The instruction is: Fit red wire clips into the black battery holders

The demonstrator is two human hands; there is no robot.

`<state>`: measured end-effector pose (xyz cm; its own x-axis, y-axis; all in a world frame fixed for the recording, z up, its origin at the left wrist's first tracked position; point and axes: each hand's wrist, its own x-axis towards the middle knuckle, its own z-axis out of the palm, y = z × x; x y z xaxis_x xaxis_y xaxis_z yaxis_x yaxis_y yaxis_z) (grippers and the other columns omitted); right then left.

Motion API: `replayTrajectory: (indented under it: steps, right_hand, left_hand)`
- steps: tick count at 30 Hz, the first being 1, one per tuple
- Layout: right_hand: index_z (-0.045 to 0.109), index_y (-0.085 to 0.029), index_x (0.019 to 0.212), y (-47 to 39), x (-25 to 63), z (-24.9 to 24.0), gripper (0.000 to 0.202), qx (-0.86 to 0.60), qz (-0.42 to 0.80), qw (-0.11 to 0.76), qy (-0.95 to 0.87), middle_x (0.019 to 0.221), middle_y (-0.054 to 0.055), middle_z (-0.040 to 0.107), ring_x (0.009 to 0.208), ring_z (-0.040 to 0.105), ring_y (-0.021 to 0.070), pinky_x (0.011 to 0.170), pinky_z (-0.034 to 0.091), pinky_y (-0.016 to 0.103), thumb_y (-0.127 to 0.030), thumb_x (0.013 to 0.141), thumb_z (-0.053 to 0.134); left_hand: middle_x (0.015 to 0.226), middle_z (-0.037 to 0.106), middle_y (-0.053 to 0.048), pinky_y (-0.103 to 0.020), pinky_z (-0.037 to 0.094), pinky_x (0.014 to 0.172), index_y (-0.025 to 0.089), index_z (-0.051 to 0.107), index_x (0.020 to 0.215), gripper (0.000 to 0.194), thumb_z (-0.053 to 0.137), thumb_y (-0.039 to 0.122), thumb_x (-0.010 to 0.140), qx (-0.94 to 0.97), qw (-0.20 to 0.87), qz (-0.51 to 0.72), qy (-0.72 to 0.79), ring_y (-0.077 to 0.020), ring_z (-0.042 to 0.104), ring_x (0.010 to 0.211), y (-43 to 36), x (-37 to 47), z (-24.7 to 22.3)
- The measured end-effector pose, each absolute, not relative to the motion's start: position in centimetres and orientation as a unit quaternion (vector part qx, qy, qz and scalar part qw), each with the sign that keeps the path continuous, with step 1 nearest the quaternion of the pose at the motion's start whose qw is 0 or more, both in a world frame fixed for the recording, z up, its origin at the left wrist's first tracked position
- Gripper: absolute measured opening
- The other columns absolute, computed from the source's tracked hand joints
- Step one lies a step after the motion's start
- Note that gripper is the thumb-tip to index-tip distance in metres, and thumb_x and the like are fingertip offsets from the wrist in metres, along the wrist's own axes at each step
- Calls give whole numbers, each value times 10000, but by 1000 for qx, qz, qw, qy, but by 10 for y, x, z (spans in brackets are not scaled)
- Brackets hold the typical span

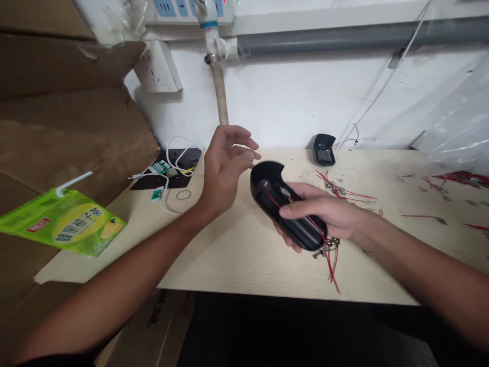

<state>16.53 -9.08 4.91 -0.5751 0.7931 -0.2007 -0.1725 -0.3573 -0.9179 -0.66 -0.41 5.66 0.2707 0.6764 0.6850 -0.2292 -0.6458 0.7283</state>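
Note:
My right hand (324, 211) grips a black plastic housing (267, 191), tilted above the table, its thumb laid across the hollow side. A thin red wire runs along the inside of the housing, and a small metal piece shows near its middle. To the left, my left hand (229, 168) is raised by the housing's upper end with its fingers apart, holding nothing that I can see. Below and behind the right hand lie red wires with metal contacts (331, 255). Farther back, more red wires with small metal parts (340, 189) lie on the table.
Against the wall stands a smaller black housing (324, 149) with a wire. White cables (168, 191) and green circuit boards (157, 193) lie at left. A green drink pouch (76, 221) with a straw is beside cardboard (61, 117). A hose (219, 92) comes down behind my left hand.

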Motion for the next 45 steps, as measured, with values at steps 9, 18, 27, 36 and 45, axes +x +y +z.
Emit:
replayTrajectory:
  steps: [9,18,27,36,45]
  right_hand:
    - [575,-168,1263,-111,161,73,661,-230,558,-85,-793,995,75,702,803,684,176,689,528,220,-174,637,788]
    - [551,-126,1281,-107,167,71,484,-246,638,-16,-730,1088,120,674,875,663,150,778,516,241,-199,811,645]
    - [644,-116,994,-39,243,39,247,-681,26,350,-643,1027,154,659,914,616,259,846,472,426,-200,808,505]
    - [672,-137,1090,-13,279,15,341,-622,33,271,-733,1266,160,587,1273,462,311,1078,316,508,-168,832,451]
    - [686,-210,1010,-37,250,48,291,-523,109,334,-776,1125,64,670,1062,609,214,929,454,410,-253,884,428]
  left_hand:
    - [865,611,-30,-270,518,630,187,592,807,53,605,208,760,734,390,497,251,-155,602,798,-2,-5,48]
    - [777,615,-29,-264,521,582,158,594,773,139,600,293,741,730,439,426,304,-148,608,720,4,-5,50]
    - [652,618,-17,-255,492,552,162,604,708,118,585,276,734,777,409,323,353,-132,585,607,6,-5,43]
    - [653,620,-9,-253,495,566,167,604,685,119,538,243,748,805,373,305,347,-135,589,625,3,-7,45]
    - [1236,536,-93,-442,445,983,186,563,1077,309,522,223,773,886,132,304,324,-247,504,1159,9,-9,37]
